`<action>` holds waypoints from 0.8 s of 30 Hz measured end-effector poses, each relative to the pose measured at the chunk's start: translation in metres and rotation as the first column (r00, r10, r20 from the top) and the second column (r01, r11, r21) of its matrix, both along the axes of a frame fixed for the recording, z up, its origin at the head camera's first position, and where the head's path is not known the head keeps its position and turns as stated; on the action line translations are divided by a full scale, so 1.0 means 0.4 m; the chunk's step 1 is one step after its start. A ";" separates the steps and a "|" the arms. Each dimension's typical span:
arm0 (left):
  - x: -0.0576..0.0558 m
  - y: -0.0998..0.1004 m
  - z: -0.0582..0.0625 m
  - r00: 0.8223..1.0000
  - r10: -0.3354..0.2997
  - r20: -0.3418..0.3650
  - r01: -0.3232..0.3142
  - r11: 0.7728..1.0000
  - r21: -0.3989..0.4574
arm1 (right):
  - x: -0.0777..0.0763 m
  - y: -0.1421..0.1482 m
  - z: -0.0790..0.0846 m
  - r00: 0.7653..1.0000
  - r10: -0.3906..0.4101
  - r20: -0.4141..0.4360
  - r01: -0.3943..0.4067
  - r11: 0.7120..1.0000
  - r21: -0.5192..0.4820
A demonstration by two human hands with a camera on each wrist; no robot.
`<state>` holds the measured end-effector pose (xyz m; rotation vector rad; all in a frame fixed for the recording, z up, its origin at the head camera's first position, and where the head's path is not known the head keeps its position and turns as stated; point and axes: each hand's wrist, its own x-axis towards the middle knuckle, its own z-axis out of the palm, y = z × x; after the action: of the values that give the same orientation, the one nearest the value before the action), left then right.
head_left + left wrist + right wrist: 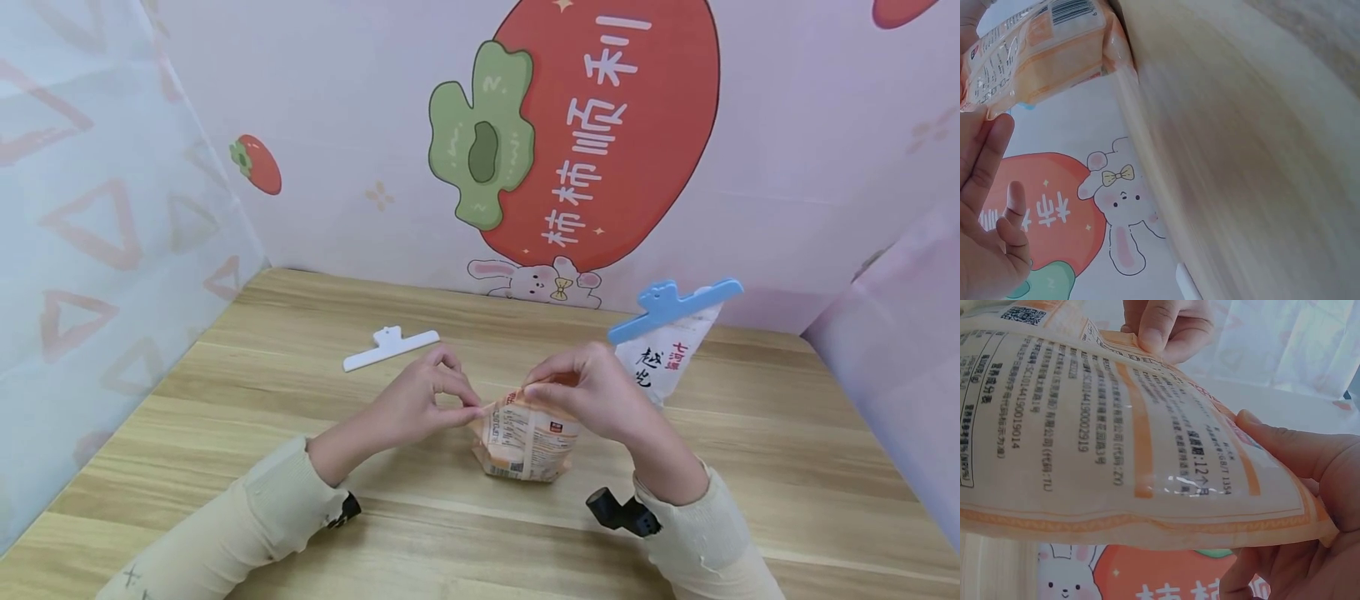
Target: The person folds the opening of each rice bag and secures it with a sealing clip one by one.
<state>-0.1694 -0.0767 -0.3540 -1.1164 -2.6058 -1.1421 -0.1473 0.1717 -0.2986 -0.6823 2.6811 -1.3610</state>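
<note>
An orange and white printed plastic food bag [528, 446] stands on the table between the two hands. My left hand [420, 400] pinches its upper left edge with thumb and finger. At the upper right edge, my right hand [600, 392] pinches the top of the bag. The left wrist view shows the bag's barcode end [1063, 47], with the left hand [985, 206] below its edge and other fingers curled. Close up in the right wrist view, the bag [1116, 444] has dense print and an orange border, and the right hand [1316, 462] grips one corner.
A white sealing clip [390, 347] lies on the wooden table [420, 533], behind the left hand. Behind the right hand stands a white bag [663, 358] with a blue sealing clip [675, 310] across its top. Printed backdrops border the table's back and sides.
</note>
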 end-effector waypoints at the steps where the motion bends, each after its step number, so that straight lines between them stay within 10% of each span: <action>1: 0.001 -0.001 0.000 1.000 -0.002 0.001 0.002 1.000 -0.003 | 0.000 0.000 0.000 1.000 0.002 0.002 -0.002 1.000 0.001; 15: 0.005 -0.013 0.002 0.998 -0.045 -0.053 0.041 0.996 -0.077 | -0.003 -0.003 -0.002 1.000 0.011 0.029 -0.011 1.000 0.008; 24: -0.046 -0.055 0.010 1.000 -0.003 -0.030 0.000 0.994 -0.105 | 0.001 0.009 0.006 1.000 -0.003 0.004 0.003 1.000 0.012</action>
<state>-0.1878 -0.0987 -0.3500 -1.1456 -2.6701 -0.9907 -0.1468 0.1753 -0.2963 -0.6744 2.6858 -1.3449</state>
